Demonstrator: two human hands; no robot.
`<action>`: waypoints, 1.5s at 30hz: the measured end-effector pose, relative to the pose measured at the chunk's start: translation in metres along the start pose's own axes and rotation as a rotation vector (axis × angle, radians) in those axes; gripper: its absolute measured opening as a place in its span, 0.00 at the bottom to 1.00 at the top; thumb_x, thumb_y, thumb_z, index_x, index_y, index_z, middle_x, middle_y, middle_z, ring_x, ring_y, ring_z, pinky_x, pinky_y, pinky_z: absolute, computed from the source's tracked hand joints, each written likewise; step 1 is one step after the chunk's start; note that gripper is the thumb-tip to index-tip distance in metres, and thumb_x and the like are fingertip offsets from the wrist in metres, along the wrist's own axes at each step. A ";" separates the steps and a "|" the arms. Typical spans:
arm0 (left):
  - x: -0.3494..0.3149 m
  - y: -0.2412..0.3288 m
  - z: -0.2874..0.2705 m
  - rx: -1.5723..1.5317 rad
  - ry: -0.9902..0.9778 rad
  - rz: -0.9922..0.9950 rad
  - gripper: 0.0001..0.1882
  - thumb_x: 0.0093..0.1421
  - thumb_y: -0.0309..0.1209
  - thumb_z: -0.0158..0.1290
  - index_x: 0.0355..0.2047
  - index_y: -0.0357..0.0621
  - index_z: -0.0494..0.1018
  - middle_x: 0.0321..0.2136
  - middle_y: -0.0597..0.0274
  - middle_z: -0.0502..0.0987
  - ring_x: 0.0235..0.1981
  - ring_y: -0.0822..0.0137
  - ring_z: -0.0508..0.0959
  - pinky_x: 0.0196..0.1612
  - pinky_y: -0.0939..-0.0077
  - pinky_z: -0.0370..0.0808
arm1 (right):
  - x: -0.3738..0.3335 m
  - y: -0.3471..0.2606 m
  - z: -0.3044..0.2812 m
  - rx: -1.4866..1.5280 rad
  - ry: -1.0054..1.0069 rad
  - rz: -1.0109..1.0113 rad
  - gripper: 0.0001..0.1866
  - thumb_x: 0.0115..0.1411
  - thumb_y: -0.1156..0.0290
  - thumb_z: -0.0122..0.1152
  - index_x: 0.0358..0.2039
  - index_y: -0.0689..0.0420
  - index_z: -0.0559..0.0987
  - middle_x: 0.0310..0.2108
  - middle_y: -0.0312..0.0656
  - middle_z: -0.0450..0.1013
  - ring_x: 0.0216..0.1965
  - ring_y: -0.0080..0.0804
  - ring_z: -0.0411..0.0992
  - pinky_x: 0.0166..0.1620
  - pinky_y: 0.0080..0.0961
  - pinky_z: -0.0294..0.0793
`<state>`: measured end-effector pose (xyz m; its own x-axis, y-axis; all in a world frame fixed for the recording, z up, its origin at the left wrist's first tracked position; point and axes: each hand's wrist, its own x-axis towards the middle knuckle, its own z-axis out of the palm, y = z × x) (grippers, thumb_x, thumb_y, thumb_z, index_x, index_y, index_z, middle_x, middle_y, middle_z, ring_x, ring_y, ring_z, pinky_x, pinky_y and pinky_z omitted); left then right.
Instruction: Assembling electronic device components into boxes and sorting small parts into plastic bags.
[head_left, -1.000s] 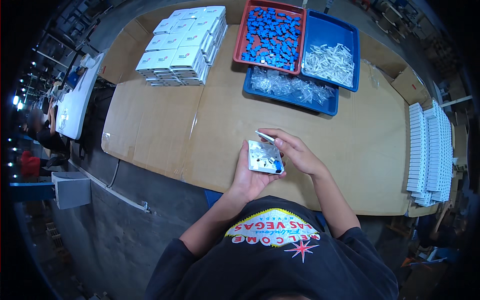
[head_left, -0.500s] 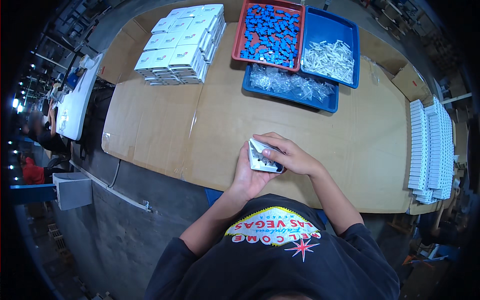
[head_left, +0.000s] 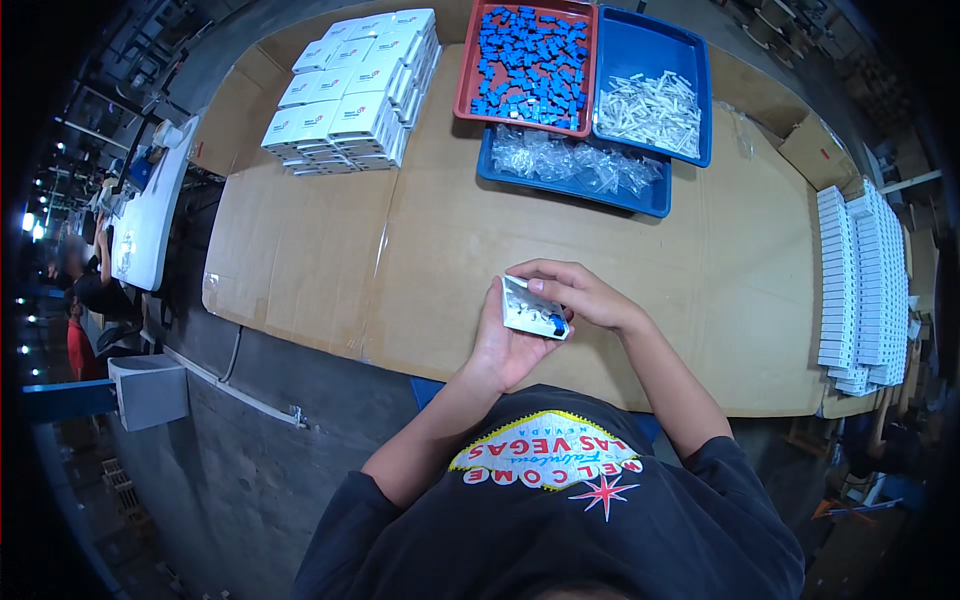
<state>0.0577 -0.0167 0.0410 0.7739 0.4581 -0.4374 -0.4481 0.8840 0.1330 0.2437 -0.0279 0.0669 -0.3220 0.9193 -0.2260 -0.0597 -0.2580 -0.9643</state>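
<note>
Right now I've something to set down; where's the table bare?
One bare patch lies between the white box stack and the table's near edge; another between the right hand and the white rows at right. Trays crowd the far middle.

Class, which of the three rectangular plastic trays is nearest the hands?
The blue plastic tray holding clear plastic packets; the red plastic tray of blue pieces and the other blue tray, of white pieces, lie farther off.

Case (head_left: 535,316) in hands (head_left: 508,352), trays (head_left: 652,45) behind, box stack (head_left: 350,95) back-L on tbl (head_left: 300,240).
</note>
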 end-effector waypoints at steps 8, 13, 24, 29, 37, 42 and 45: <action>0.001 0.000 -0.005 -0.024 -0.004 -0.045 0.35 0.74 0.65 0.35 0.63 0.51 0.70 0.54 0.55 0.78 0.54 0.52 0.79 0.55 0.50 0.78 | -0.001 0.003 -0.003 0.006 0.013 0.053 0.23 0.75 0.57 0.55 0.62 0.56 0.81 0.48 0.35 0.81 0.44 0.18 0.76 0.44 0.18 0.78; 0.002 0.001 -0.007 -0.026 -0.013 -0.078 0.33 0.74 0.62 0.38 0.62 0.50 0.70 0.53 0.55 0.78 0.52 0.53 0.79 0.54 0.50 0.79 | -0.003 -0.001 -0.004 -0.063 0.021 0.182 0.24 0.75 0.51 0.57 0.61 0.53 0.82 0.40 0.37 0.84 0.38 0.21 0.77 0.41 0.22 0.80; 0.000 -0.002 -0.019 -0.050 0.027 -0.082 0.28 0.74 0.58 0.42 0.60 0.50 0.71 0.52 0.57 0.79 0.52 0.57 0.80 0.54 0.50 0.80 | 0.002 0.022 0.004 -0.127 0.003 0.108 0.23 0.76 0.55 0.56 0.61 0.56 0.82 0.46 0.39 0.85 0.44 0.20 0.77 0.51 0.23 0.77; -0.001 -0.003 -0.021 -0.039 0.056 -0.059 0.31 0.74 0.60 0.41 0.61 0.49 0.70 0.54 0.56 0.78 0.53 0.56 0.79 0.55 0.49 0.80 | 0.001 0.026 0.008 -0.098 0.004 0.076 0.23 0.76 0.54 0.56 0.61 0.57 0.81 0.53 0.41 0.83 0.50 0.23 0.77 0.56 0.25 0.76; -0.004 -0.005 -0.021 0.031 0.049 0.006 0.35 0.74 0.64 0.37 0.63 0.48 0.69 0.56 0.54 0.77 0.55 0.55 0.79 0.55 0.47 0.80 | 0.001 0.025 0.012 -0.144 -0.001 0.063 0.23 0.75 0.56 0.57 0.62 0.59 0.80 0.60 0.45 0.79 0.57 0.30 0.77 0.63 0.28 0.73; -0.006 -0.003 -0.014 0.079 0.060 0.003 0.36 0.75 0.64 0.35 0.63 0.46 0.68 0.56 0.52 0.77 0.55 0.54 0.79 0.56 0.46 0.80 | -0.002 0.015 0.013 -0.147 -0.025 0.067 0.23 0.75 0.57 0.57 0.62 0.57 0.80 0.63 0.45 0.77 0.59 0.31 0.76 0.64 0.29 0.72; -0.009 -0.001 -0.010 0.131 0.056 0.030 0.38 0.75 0.64 0.33 0.64 0.45 0.67 0.56 0.52 0.76 0.56 0.53 0.79 0.57 0.45 0.80 | -0.004 0.008 0.015 -0.159 -0.024 0.029 0.23 0.75 0.58 0.58 0.64 0.56 0.79 0.65 0.44 0.75 0.61 0.31 0.75 0.64 0.30 0.71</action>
<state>0.0470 -0.0230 0.0355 0.7331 0.4821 -0.4798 -0.4061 0.8761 0.2598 0.2301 -0.0384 0.0624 -0.3444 0.9043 -0.2522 0.0995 -0.2320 -0.9676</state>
